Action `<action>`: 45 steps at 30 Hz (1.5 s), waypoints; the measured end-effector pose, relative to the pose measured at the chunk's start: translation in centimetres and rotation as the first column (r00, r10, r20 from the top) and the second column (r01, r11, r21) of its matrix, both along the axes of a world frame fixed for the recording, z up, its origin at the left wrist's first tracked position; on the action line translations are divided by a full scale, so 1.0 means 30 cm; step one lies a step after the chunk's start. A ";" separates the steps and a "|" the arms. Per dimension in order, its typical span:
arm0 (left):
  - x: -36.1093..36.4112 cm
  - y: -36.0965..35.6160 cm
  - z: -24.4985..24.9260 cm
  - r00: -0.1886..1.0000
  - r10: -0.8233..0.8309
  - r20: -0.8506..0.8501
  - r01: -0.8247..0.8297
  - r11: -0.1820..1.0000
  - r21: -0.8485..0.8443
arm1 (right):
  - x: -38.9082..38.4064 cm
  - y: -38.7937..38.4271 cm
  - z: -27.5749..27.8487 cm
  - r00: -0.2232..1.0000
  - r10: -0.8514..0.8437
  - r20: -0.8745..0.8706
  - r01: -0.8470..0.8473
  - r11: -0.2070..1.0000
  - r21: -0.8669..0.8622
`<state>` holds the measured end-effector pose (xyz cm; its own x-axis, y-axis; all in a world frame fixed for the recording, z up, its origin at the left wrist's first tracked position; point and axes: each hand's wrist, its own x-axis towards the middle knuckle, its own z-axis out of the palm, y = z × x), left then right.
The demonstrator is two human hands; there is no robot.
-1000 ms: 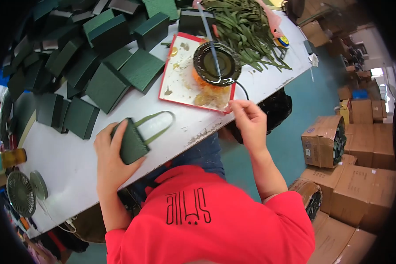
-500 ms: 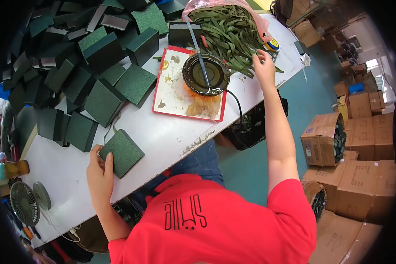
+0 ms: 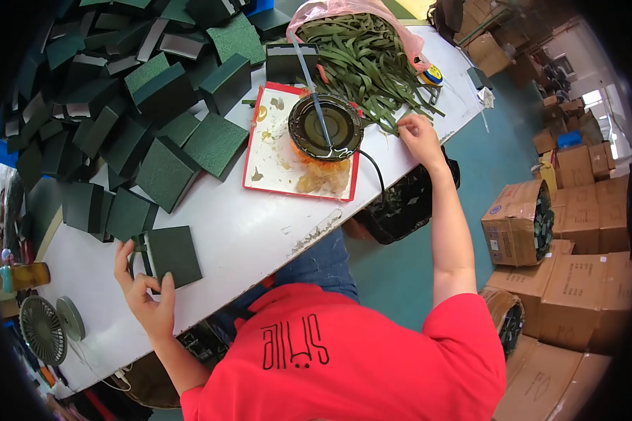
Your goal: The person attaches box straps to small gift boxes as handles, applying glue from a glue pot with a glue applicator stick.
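Box pile [image 3: 158, 84]: heaped across the upper left of the frame, dark green, lying at all angles, edging down toward the left fingers [image 3: 123, 270].
Tray [image 3: 251, 175]: white with a red rim, stained, set at the upper centre of the desk [image 3: 239, 231], squarely between both hands.
Pot [image 3: 326, 130]: dark and round, standing on the tray, with a pale stick [image 3: 309, 84] leaning in it and a black cable [image 3: 380, 172] curling off the desk edge.
Pink bag [image 3: 413, 43]: open at the top of the frame, spilling green strips [image 3: 361, 52] toward the pot.
Fan [image 3: 42, 328]: parked at lower left.
Cartons [image 3: 516, 231]: stacked on the floor at right.
Left fingers: curled around the left side of the held box [image 3: 177, 256], thumb at its lower corner.
Right fingers [image 3: 416, 128]: drawn together at the loose ends of the strips, upper right of centre; impossible to tell whether pinching or merely touching.
Held box: at left of centre, over the desk, just right of the left fingers, below the pile and well apart from the right fingers.
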<state>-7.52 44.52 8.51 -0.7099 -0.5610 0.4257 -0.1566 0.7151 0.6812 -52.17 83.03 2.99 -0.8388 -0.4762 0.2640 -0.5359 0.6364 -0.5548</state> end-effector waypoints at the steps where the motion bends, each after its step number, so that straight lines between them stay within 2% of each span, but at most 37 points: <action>1: -0.020 0.011 0.022 0.999 -0.036 0.030 0.038 0.998 -0.052 | -0.029 -0.001 -0.017 1.000 0.002 0.014 0.000 0.995 -0.097; 4: -0.086 0.053 0.046 0.973 -0.205 0.105 0.220 0.962 -0.160 | -0.149 -0.084 0.016 0.984 -0.180 0.016 0.179 0.959 -0.220; 6: -0.121 0.088 0.052 0.945 -0.270 0.186 0.296 0.946 -0.132 | -0.216 -0.204 0.066 0.978 -0.166 -0.124 0.144 0.975 -0.171; 8: -0.160 0.123 0.073 0.907 -0.326 0.266 0.358 0.930 -0.082 | -0.235 -0.353 0.120 0.984 -0.173 0.036 0.176 0.975 -0.138; 10: -0.167 0.132 0.075 0.897 -0.296 0.328 0.334 0.940 -0.066 | -0.245 -0.456 0.111 0.991 -0.012 0.134 0.016 1.000 -0.027; 11: -0.174 0.139 0.083 0.894 -0.269 0.357 0.317 0.945 -0.081 | -0.262 -0.494 0.108 0.991 0.063 0.115 -0.081 0.985 0.154; 12: -0.178 0.141 0.089 0.890 -0.242 0.387 0.301 0.949 -0.098 | -0.269 -0.502 0.108 0.988 0.113 0.105 -0.135 0.962 0.237; 14: -0.171 0.129 0.079 0.871 -0.249 0.423 0.296 0.954 -0.048 | -0.312 -0.475 0.103 0.975 0.219 -0.030 -0.201 0.933 0.297; 15: -0.168 0.123 0.070 0.860 -0.257 0.441 0.296 0.955 -0.021 | -0.343 -0.432 0.070 0.940 0.305 -0.152 -0.261 0.931 0.254; 16: -0.167 0.121 0.060 0.858 -0.236 0.456 0.299 0.952 -0.069 | -0.342 -0.391 0.085 0.931 0.344 -0.124 -0.309 0.922 0.235; 18: -0.170 0.114 0.046 0.854 -0.196 0.481 0.309 0.936 -0.168 | -0.351 -0.293 0.095 0.896 0.424 -0.136 -0.366 0.875 0.318; 21: -0.176 0.113 0.044 0.847 -0.186 0.497 0.293 0.945 -0.146 | -0.342 -0.182 0.106 0.891 0.425 -0.159 -0.322 0.839 0.438; 25: -0.185 0.108 0.036 0.850 -0.159 0.503 0.291 0.937 -0.194 | -0.260 -0.130 0.192 0.935 0.350 0.057 -0.349 0.876 0.332; 26: -0.188 0.112 0.039 0.845 -0.147 0.514 0.281 0.940 -0.194 | -0.243 -0.112 0.209 0.939 0.344 0.019 -0.332 0.887 0.320; 28: -0.195 0.118 0.046 0.838 -0.115 0.533 0.255 0.947 -0.197 | -0.162 -0.091 0.278 0.964 0.259 0.052 -0.264 0.936 0.234; 31: -0.198 0.121 0.029 0.845 -0.090 0.527 0.240 0.945 -0.224 | -0.103 -0.005 0.293 0.988 0.136 -0.075 -0.131 0.989 0.064; 35: -0.202 0.126 0.009 0.860 -0.073 0.505 0.223 0.944 -0.243 | -0.074 0.158 0.173 0.970 -0.238 -0.049 0.242 0.966 0.093; 37: -0.211 0.128 0.005 0.873 -0.086 0.480 0.222 0.946 -0.235 | -0.059 0.215 0.084 0.922 -0.385 -0.042 0.387 0.919 0.067; 40: -0.217 0.129 0.007 0.882 -0.107 0.459 0.231 0.947 -0.225 | -0.141 0.321 -0.042 0.689 -0.712 -0.136 0.701 0.702 -0.125; 41: -0.219 0.130 0.007 0.882 -0.104 0.461 0.228 0.948 -0.224 | -0.184 0.356 -0.096 0.622 -0.773 -0.124 0.742 0.633 -0.222; 44: -0.221 0.137 0.000 0.884 -0.094 0.459 0.222 0.947 -0.234 | -0.207 0.359 -0.114 0.543 -0.820 0.184 0.840 0.531 -0.110; 45: -0.220 0.138 -0.003 0.886 -0.086 0.456 0.216 0.946 -0.241 | -0.202 0.338 -0.123 0.490 -0.789 0.372 0.872 0.449 -0.196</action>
<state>-14.12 48.67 8.43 -0.9248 -0.3371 0.1764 -0.2642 0.9026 0.3398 -58.24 93.18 -0.69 -0.8291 0.5587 0.0206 0.2994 0.4748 -0.8276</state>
